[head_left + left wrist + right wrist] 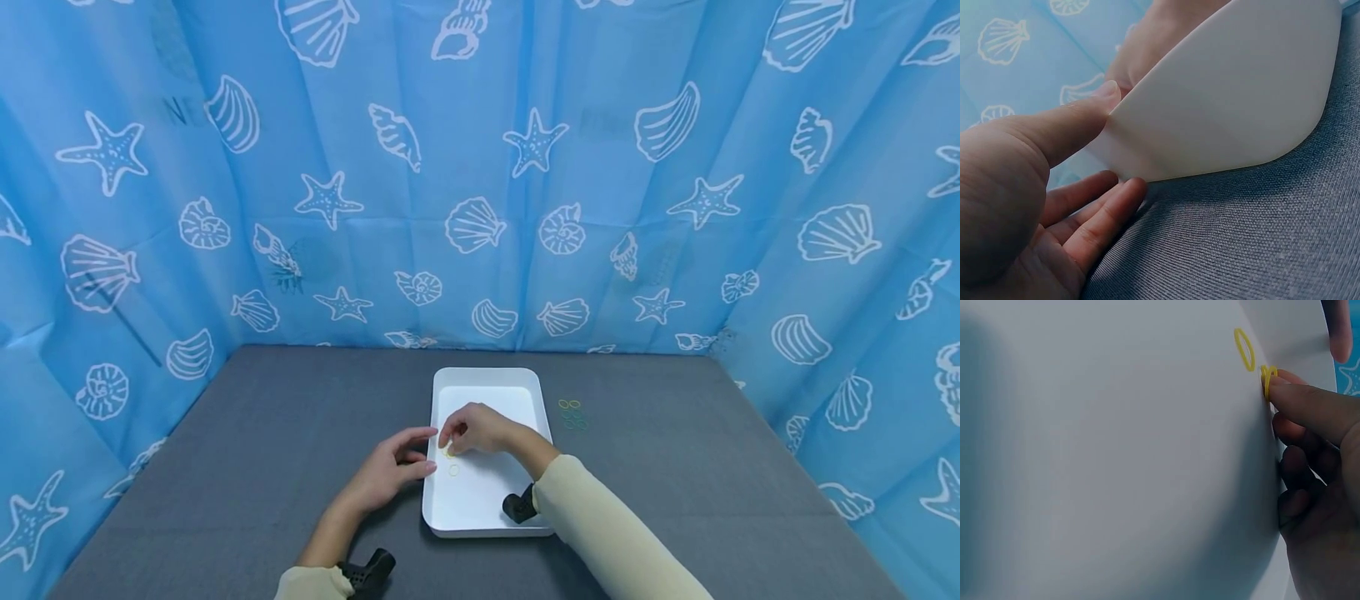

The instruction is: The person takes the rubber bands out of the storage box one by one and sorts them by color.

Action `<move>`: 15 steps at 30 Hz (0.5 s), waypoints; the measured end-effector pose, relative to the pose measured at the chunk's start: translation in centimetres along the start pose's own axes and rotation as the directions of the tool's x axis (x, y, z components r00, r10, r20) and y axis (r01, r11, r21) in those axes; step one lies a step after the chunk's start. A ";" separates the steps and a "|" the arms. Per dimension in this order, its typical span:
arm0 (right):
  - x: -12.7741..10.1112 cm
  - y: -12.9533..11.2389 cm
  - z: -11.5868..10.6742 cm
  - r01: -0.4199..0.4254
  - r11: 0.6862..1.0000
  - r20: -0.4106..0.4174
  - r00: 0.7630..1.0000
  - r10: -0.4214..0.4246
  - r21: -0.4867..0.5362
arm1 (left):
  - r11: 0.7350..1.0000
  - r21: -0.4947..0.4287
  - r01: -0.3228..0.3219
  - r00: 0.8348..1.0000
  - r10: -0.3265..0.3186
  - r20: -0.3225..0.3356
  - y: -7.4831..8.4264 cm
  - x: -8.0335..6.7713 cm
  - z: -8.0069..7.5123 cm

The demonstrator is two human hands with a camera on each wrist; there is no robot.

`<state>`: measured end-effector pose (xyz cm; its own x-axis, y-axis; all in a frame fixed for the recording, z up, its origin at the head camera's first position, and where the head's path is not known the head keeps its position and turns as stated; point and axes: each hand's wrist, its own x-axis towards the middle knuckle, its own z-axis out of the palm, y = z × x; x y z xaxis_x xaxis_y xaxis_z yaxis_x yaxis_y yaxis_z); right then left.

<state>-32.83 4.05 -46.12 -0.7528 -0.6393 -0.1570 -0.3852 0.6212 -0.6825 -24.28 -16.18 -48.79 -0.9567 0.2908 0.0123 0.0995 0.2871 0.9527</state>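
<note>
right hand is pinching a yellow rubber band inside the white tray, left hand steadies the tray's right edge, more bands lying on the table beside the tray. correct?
Not quite. The left hand steadies the white tray at its left edge, not the right; the head view shows this. The rest holds: the right hand pinches a yellow rubber band inside the tray, and more bands lie on the table beside the tray.

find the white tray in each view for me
Head: white tray at centre on the grey table, both hands at its left rim.
Left wrist: its outer wall fills the upper right.
Right wrist: its floor fills the picture.
Shared landmark: the tray's left rim.
</note>
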 end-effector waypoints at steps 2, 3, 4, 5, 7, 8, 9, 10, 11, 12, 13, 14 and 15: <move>0.0 -0.2 0.0 -0.018 1.000 -0.008 1.000 0.018 -0.002 | 1.000 0.011 -0.002 1.000 0.002 -0.005 0.0 0.0 0.0; 0.0 -0.2 0.1 -0.025 1.000 -0.011 1.000 0.025 -0.002 | 1.000 0.016 0.000 1.000 0.000 -0.006 0.0 0.0 -0.1; 0.0 -0.3 0.1 -0.030 1.000 -0.013 0.999 0.030 -0.002 | 1.000 0.017 0.003 1.000 -0.003 -0.009 -0.1 0.0 -0.1; 0.0 -0.3 0.1 -0.037 0.999 -0.014 0.999 0.037 -0.001 | 1.000 0.016 0.004 1.000 -0.004 -0.009 -0.1 0.0 -0.1; 0.0 -0.4 0.1 -0.047 0.999 -0.011 0.999 0.047 0.001 | 1.000 0.019 0.007 1.000 -0.007 -0.013 -0.1 0.0 -0.1; 0.0 -0.4 0.1 -0.050 0.999 -0.010 0.999 0.050 -0.002 | 1.000 0.020 0.007 1.000 -0.007 -0.015 -0.1 0.0 0.0; 0.0 -0.4 0.1 -0.050 0.999 -0.009 0.999 0.050 -0.004 | 1.000 0.019 0.008 1.000 -0.007 -0.015 -0.1 0.0 0.0; 0.0 -0.4 0.1 -0.050 0.999 -0.008 0.999 0.050 -0.007 | 1.000 0.018 0.007 1.000 -0.007 -0.016 -0.1 0.0 0.0; 0.0 -0.3 0.1 -0.050 0.999 -0.006 0.999 0.050 -0.007 | 1.000 0.018 0.007 1.000 -0.007 -0.017 -0.1 0.0 0.0; 0.0 -0.3 0.1 -0.048 0.999 -0.005 0.999 0.048 -0.012 | 1.000 0.019 0.008 1.000 -0.008 -0.019 0.0 0.0 0.0; 0.0 -0.3 0.1 -0.046 0.999 -0.005 0.999 0.046 -0.017 | 1.000 0.018 0.010 1.000 -0.009 -0.019 0.0 0.0 0.0; 0.0 -0.3 0.0 -0.048 0.999 -0.005 0.999 0.048 -0.021 | 1.000 0.019 0.011 1.000 -0.011 -0.019 0.0 0.0 0.0; -0.1 -0.3 0.0 -0.047 0.999 -0.005 0.999 0.047 -0.021 | 1.000 0.019 0.013 1.000 -0.012 -0.020 0.1 0.0 0.0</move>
<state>-32.66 3.91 -45.92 -0.7730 -0.6068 -0.1851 -0.3603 0.6601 -0.6591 -24.25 -16.18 -48.74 -0.9631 0.2689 0.0067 0.0927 0.3081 0.9468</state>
